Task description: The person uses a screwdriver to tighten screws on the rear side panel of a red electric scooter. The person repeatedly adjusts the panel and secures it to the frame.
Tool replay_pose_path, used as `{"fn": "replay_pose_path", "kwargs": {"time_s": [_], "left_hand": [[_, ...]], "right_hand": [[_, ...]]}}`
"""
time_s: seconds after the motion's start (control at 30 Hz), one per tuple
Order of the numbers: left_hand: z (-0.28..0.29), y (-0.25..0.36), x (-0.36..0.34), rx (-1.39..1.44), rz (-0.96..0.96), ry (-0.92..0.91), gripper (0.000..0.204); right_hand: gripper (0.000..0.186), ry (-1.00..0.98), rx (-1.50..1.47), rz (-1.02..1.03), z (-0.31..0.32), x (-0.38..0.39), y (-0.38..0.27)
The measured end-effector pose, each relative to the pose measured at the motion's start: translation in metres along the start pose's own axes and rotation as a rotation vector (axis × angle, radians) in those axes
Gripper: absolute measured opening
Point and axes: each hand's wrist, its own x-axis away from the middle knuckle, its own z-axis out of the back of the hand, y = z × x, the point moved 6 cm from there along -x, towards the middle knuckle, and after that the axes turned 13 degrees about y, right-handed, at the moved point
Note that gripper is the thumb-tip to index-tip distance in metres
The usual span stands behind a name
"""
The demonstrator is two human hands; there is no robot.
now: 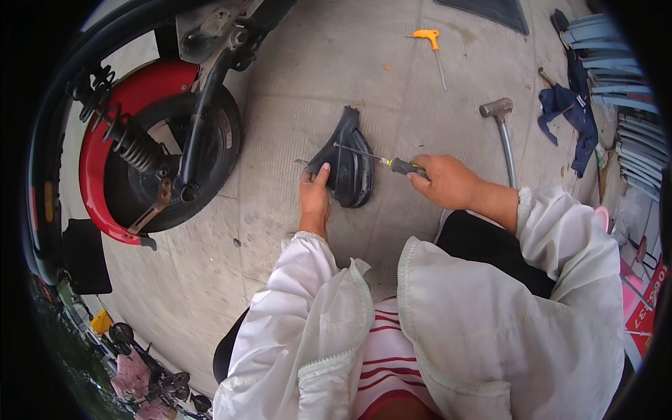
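Note:
A black plastic part (pixel 341 164), rounded at its near end and narrowing to a neck at the far end, is in front of me. My left hand (pixel 316 196) grips its left edge, thumb on top and the other fingers mostly hidden. In my right hand (pixel 448 183) is a screwdriver (pixel 404 167) with a dark grey and yellow handle, the fingers closed round it. Its long metal shaft points left across the part, and the tip meets the upper surface. A thin metal piece (pixel 301 162) sticks out on the part's left side.
A scooter's wheel (pixel 227 140) with red fender (pixel 98 182) and coil spring (pixel 138 143) stands at left. Farther off lie an orange-handled tool (pixel 427 35), a hammer (pixel 505 136) and dark blue cloth (pixel 581 119). Stacked blue chairs (pixel 619 63) line the right.

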Motion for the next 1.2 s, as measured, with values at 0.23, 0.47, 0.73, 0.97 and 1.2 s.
{"fn": "replay_pose_path", "kwargs": {"time_s": [0.23, 0.47, 0.73, 0.97, 1.2], "left_hand": [[-0.015, -0.01, 0.015, 0.13, 0.082, 0.138, 0.029], [-0.028, 0.013, 0.006, 0.1, -0.129, 0.151, 0.026], [-0.057, 0.133, 0.02, -0.115, -0.56, 0.2, 0.024], [-0.076, 0.285, 0.05, -0.044, -0.871, 0.144, 0.025], [-0.074, 0.352, 0.027, -0.4, -0.932, 0.193, 0.044]], "right_hand": [[0.033, 0.033, -0.025, 0.004, 0.001, 0.006, 0.013], [0.032, 0.01, -0.194, -0.045, -0.024, 0.006, 0.041], [0.031, 0.15, -0.356, 0.011, 0.007, -0.001, 0.013], [0.031, 0.248, -0.424, 0.101, 0.088, -0.006, -0.087], [0.037, 0.3, -0.571, -0.06, 0.094, -0.019, -0.131]]}}
